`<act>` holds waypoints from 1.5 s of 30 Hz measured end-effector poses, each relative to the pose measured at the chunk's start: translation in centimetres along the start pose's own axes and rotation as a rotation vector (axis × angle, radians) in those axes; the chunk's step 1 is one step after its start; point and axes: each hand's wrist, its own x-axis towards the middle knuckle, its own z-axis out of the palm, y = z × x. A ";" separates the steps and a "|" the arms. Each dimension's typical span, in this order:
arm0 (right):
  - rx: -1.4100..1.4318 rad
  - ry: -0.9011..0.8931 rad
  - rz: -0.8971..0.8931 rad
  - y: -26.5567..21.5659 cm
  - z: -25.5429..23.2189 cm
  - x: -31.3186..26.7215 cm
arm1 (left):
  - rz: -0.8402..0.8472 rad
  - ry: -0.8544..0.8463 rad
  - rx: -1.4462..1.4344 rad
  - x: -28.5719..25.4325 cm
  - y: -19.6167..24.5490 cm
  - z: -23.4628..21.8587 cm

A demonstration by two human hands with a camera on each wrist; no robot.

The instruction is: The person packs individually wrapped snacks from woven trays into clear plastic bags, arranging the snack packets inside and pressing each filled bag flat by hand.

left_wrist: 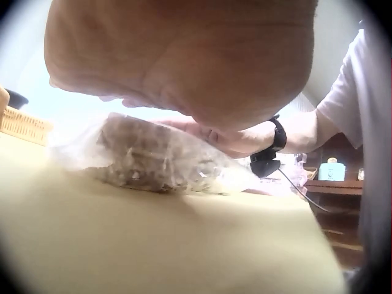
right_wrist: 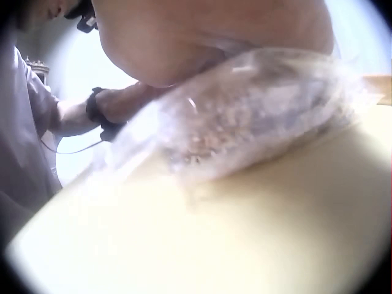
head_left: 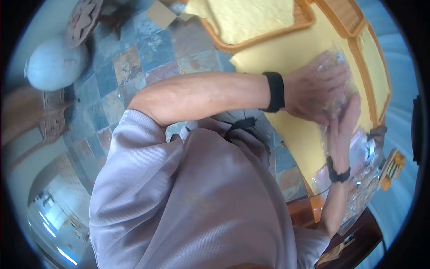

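Observation:
A clear plastic bag (left_wrist: 147, 156) of small brownish pieces lies on a pale yellow tabletop (head_left: 291, 134). My left hand (head_left: 316, 89) rests across the bag with extended fingers spread over it. Against its near side is my right hand (head_left: 346, 125), fingers fairly straight. The right wrist view shows the crinkled bag (right_wrist: 245, 116) under the base of my right hand (right_wrist: 214, 37), with my left hand (right_wrist: 128, 101) beyond. In the left wrist view my left hand (left_wrist: 184, 55) is above the bag, and my right hand (left_wrist: 229, 141) touches its far side.
Orange-rimmed trays (head_left: 226, 47) with yellow lining stand along the table's far and right sides. More clear packets (head_left: 363, 186) lie beside my right forearm. A round whitish vessel (head_left: 58, 65) stands on the left, past the tiled floor (head_left: 125, 65).

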 end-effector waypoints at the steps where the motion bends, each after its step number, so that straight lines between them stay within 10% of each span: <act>1: 0.085 -0.010 0.102 -0.5 -0.9 -0.4 | -0.023 0.068 -0.057 -0.7 0.4 -0.3; 10: -0.043 0.050 0.081 -8.8 -4.7 -8.0 | 0.051 -0.079 -0.085 -8.5 0.2 -7.0; 19: -0.067 0.136 -0.264 -9.7 -2.1 -12.4 | 0.109 0.219 -0.208 -10.2 0.9 -4.7; 28: -0.295 0.733 0.046 -9.0 1.6 -16.0 | -0.142 0.301 -0.477 -9.1 0.0 -6.2; 33: -0.025 0.768 0.251 -7.9 5.7 -17.7 | -0.182 0.310 -0.499 -10.2 -1.1 -3.5; 42: -0.283 0.761 0.111 -6.5 9.0 -15.2 | -0.283 0.305 -0.301 -10.0 -0.8 -2.9; 45: -0.257 0.797 0.121 -6.5 9.0 -15.1 | -0.097 0.406 -0.115 -10.3 -1.0 -3.3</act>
